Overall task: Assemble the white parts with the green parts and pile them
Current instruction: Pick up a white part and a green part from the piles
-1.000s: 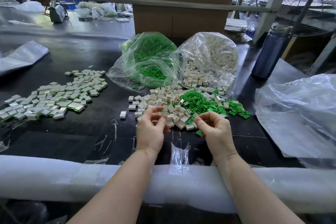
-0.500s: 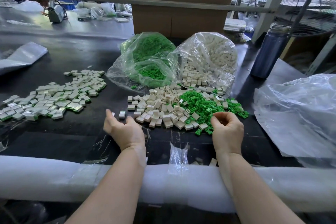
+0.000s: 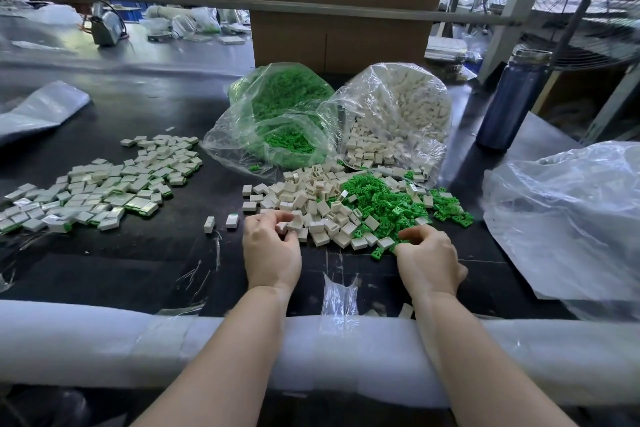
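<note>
Loose white parts (image 3: 311, 198) lie heaped at the middle of the black table, with loose green parts (image 3: 384, 201) beside them on the right. My left hand (image 3: 272, 246) pinches a white part (image 3: 294, 224) at the near edge of the white heap. My right hand (image 3: 427, 262) has its fingers curled into the near edge of the green heap; what it holds is hidden. A wide pile of assembled white-and-green pieces (image 3: 104, 187) lies at the left. Two single pieces (image 3: 221, 222) stand between that pile and my left hand.
Two open clear bags stand behind the heaps, one of green parts (image 3: 277, 125) and one of white parts (image 3: 398, 114). A dark bottle (image 3: 509, 100) is at the back right. Crumpled plastic sheet (image 3: 571, 218) covers the right side. A padded white rail (image 3: 104, 343) runs along the near edge.
My left hand went out to the left with a piece and came back to the white heap, where it now pinches a part. My right hand moved right onto the green parts.
</note>
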`<move>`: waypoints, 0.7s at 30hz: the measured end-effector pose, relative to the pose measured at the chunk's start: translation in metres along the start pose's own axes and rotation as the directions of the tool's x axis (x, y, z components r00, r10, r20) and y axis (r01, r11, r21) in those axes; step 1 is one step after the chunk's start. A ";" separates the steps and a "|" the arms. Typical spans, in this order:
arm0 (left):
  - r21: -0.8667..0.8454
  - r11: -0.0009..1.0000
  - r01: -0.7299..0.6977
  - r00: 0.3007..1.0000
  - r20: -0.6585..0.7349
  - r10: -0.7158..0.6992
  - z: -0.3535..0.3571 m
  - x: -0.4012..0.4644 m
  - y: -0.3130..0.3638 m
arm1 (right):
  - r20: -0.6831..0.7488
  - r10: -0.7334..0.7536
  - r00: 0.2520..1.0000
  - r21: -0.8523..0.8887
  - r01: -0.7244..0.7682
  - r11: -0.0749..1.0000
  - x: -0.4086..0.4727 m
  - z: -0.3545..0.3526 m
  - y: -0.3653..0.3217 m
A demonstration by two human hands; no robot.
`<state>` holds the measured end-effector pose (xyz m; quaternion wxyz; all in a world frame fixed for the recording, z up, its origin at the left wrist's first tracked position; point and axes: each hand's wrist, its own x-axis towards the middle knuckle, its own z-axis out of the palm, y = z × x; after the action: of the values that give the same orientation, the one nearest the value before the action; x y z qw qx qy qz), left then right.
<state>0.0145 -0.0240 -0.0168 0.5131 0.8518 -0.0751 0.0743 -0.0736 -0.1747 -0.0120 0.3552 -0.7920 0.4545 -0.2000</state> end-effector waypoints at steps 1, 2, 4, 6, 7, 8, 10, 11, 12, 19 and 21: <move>0.019 0.999 -0.026 0.999 0.026 0.026 0.000 -0.001 0.000 | 0.014 -0.016 1.000 -0.011 0.017 1.000 -0.001 0.000 -0.001; 0.025 0.999 -0.048 0.998 0.048 0.047 0.000 -0.003 0.001 | 0.025 -0.034 0.999 -0.022 0.035 0.999 -0.002 0.000 -0.001; 0.026 0.996 -0.082 0.993 0.084 0.079 0.001 -0.005 0.003 | 0.045 -0.067 0.997 -0.057 0.069 0.996 -0.004 0.000 -0.002; 0.056 0.991 -0.122 0.987 0.109 0.116 0.002 -0.008 0.005 | 0.058 -0.093 0.994 -0.115 0.099 0.988 -0.005 0.001 -0.003; 0.074 0.986 -0.147 0.983 0.123 0.138 0.003 -0.009 0.006 | 0.062 -0.103 0.993 -0.138 0.110 0.984 -0.005 0.001 -0.003; 0.090 0.981 -0.174 0.977 0.137 0.161 0.003 -0.010 0.006 | 0.063 -0.112 0.992 -0.152 0.120 0.981 -0.006 0.001 -0.002; 0.108 0.968 -0.225 0.966 0.158 0.206 0.004 -0.012 0.007 | 0.058 -0.127 0.990 -0.159 0.134 0.978 -0.006 0.002 -0.002; 0.113 0.963 -0.245 0.960 0.169 0.224 0.004 -0.012 0.007 | 0.054 -0.131 0.990 -0.160 0.138 0.977 -0.006 0.002 -0.002; 0.117 0.958 -0.261 0.954 0.182 0.238 0.004 -0.013 0.007 | 0.050 -0.135 0.990 -0.163 0.141 0.976 -0.006 0.003 -0.002; 0.109 0.935 -0.338 0.918 0.260 0.301 0.007 -0.015 0.008 | 0.043 -0.144 0.989 -0.207 0.150 0.967 -0.005 0.006 -0.001; 0.112 0.930 -0.351 0.911 0.270 0.312 0.007 -0.015 0.008 | 0.047 -0.146 0.988 -0.213 0.152 0.965 -0.005 0.006 -0.001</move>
<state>-0.0011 -0.0332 -0.0166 0.4103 0.8672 -0.2760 0.0596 -0.0717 -0.1683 -0.0157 0.2581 -0.8607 0.4072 -0.1635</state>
